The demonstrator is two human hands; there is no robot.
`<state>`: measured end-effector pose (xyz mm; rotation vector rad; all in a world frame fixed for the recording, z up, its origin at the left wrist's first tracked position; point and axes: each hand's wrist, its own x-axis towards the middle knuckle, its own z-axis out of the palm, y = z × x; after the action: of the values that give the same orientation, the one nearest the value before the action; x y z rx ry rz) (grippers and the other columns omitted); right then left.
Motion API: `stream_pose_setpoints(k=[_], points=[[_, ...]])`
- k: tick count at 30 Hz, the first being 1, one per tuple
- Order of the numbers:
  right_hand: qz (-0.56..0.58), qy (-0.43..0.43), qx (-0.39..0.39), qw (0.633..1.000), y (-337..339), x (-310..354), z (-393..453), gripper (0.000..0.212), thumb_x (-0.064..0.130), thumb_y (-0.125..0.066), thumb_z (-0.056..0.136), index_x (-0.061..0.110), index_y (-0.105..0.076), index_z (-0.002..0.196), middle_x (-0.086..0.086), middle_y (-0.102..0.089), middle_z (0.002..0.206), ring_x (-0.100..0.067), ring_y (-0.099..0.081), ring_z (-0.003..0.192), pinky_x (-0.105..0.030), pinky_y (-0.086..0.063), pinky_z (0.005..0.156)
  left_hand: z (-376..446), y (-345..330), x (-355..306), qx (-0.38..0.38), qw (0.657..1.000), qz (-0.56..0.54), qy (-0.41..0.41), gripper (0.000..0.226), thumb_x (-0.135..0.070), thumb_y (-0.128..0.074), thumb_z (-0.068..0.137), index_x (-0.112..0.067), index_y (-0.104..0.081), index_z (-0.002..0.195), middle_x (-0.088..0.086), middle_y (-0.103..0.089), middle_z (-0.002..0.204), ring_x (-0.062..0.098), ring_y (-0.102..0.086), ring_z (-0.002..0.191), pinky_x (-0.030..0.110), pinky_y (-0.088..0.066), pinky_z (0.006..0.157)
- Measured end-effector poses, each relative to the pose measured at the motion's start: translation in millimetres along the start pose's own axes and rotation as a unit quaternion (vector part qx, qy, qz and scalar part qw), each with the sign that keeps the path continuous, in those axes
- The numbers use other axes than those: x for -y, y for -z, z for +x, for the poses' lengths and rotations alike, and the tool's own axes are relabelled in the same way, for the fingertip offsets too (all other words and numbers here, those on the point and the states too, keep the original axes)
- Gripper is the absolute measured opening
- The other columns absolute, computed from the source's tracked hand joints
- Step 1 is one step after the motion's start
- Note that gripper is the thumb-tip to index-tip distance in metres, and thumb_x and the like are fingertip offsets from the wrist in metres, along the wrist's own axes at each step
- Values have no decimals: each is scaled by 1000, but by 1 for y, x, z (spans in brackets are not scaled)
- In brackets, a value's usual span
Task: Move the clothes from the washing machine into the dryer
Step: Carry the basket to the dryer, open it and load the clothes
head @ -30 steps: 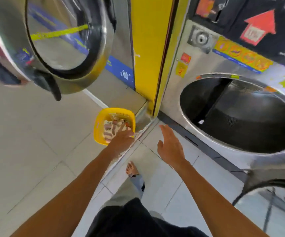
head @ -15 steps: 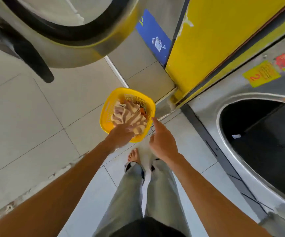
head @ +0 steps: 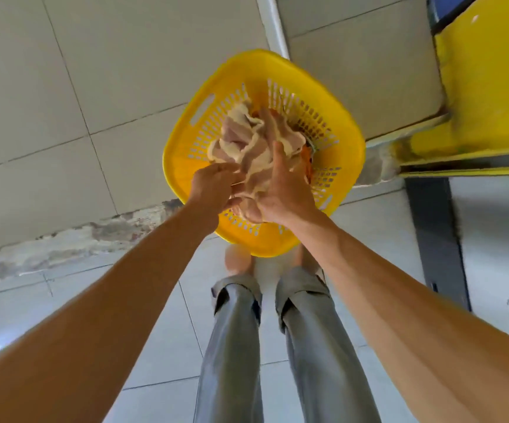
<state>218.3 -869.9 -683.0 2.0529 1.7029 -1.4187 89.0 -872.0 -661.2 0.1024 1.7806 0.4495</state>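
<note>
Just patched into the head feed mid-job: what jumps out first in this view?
A bright yellow laundry basket sits on the tiled floor at centre frame, holding a bundle of pale cloth. Both hands are down in it: the left hand pinches the cloth's near edge, and the right hand cups the bundle from the right. A yellow panel fills the upper right corner.

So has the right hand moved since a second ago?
Yes. The right hand went from hovering over the floor tiles beside the yellow basket into it, onto the pale clothes.
</note>
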Motion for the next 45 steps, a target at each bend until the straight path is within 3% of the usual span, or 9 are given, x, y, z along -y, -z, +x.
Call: stream_pose_setpoints(k=[4,8,14,17,22,29,33,37,45], points=[[-127,-37,18,991,-45,-17,38,102,46,-70,80,37,-3,156,-29,-19,158,-49,-25,144,-64,-35,108,14,0,18,-17,1000,-14,-23,23,0,-52,89,-10,-63,106,4,-70,82,16,-66,70,29,-51,65],[-69,35,31,997,-46,-35,29,52,36,-66,77,27,-50,126,-10,-67,115,-38,-63,111,-48,-54,84,2,0,26,18,999,34,-21,21,-2,-58,84,-15,-67,98,5,-72,83,18,-68,74,35,-54,72],[110,43,-12,993,-1,-14,-35,16,12,-60,88,21,-64,100,5,-66,85,-26,-64,88,-28,-42,68,-26,-3,12,-112,969,188,-113,46,-30,-58,82,-28,-52,128,3,-66,118,27,-59,112,45,-50,95],[173,53,12,983,38,8,-74,20,13,-61,90,32,-60,88,14,-60,75,-13,-59,78,-23,-42,64,-48,-3,-14,-43,990,112,-71,69,-59,-66,75,-45,-40,138,-2,-65,120,22,-63,110,44,-53,93],[241,86,-25,966,81,24,-133,26,9,-66,81,23,-68,103,2,-69,99,1,-63,89,-9,-45,71,-91,-6,-38,197,979,30,-48,20,-9,-67,86,-17,-71,104,13,-75,93,24,-71,84,37,-59,78],[231,12,-110,967,126,-3,-203,131,45,-94,58,36,-7,156,3,-28,155,-15,-38,138,-33,-43,108,-168,-31,-50,255,948,131,-140,9,-10,-62,77,-9,-68,83,21,-66,78,26,-63,72,42,-53,69],[337,-5,-48,940,145,-32,-225,86,21,-94,67,34,-46,138,16,-64,126,0,-61,116,-25,-52,100,-214,-69,-39,296,927,172,-154,33,-3,-57,81,-21,-62,54,0,-56,50,13,-54,45,22,-44,46],[358,-102,-131,919,143,-80,-247,45,33,-88,72,33,-64,110,11,-74,100,-6,-70,94,-39,-60,88,-234,-113,-13,303,896,236,-224,9,-30,-59,81,-27,-67,84,-1,-70,75,19,-66,72,38,-56,66],[469,-226,-305,798,172,-233,-299,59,30,-89,64,45,-63,115,14,-74,108,-13,-72,101,-51,-61,84,-271,-235,61,324,817,413,-238,50,-75,-52,77,-55,-54,123,-13,-68,115,13,-65,106,40,-52,94]])
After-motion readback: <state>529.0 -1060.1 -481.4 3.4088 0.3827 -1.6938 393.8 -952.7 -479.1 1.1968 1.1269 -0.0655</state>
